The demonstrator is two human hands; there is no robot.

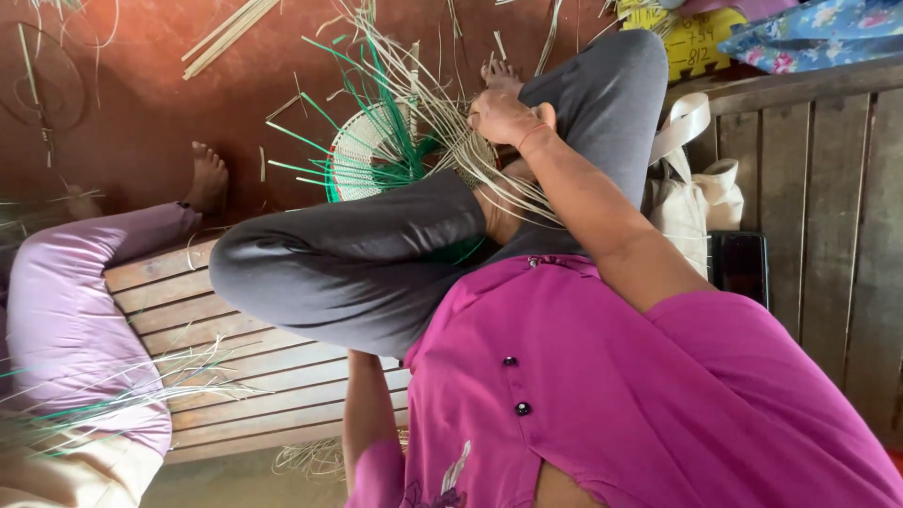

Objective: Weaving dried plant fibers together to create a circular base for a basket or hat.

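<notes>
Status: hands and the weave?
Right hand on the woven piece, grip unclear. Left hand hidden behind grey-trousered leg. Green strips fanning loose.

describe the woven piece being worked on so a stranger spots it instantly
Start at the bent knee in grey trousers. Just beyond it sits the round woven piece, with a hand at its edge. Unlike the loose pale strips nearby, it bristles with green strands.

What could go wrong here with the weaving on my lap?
1. The right hand sits among stiff pale strips; their thin edges might cut or poke the skin.
2. The round woven piece is wedged behind the bent leg, so strips there could kink or snap.
3. Green strip ends point out toward another person's bare foot and might jab it.
</notes>
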